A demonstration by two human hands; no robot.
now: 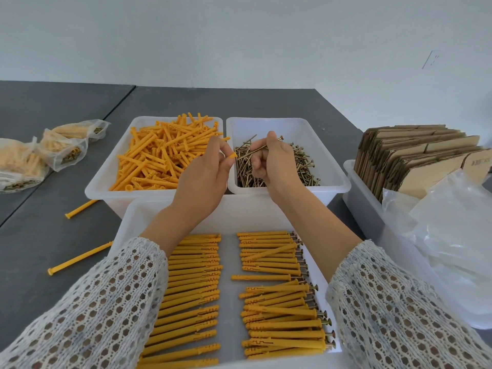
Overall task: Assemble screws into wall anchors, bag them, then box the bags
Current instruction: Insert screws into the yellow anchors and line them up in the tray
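Holding an orange wall anchor (232, 155) in curled fingers, the left hand (205, 177) is hovering above the seam between two white bins, only the anchor's tip showing past the fingertips. The right hand (274, 162) is pinching a brass screw (257, 150) between thumb and forefinger, its point aiming at the anchor's tip, just beside it. The left bin (106, 179) is brimming with loose anchors, the right bin (330, 166) is carrying a heap of screws. Nearer the person, a white tray (229, 217) is holding two rows of assembled anchors (277, 302). Filled bags (64, 150) are lying on the grey counter (40, 235) at left; flat cartons (415, 153) are standing in a tub at right.
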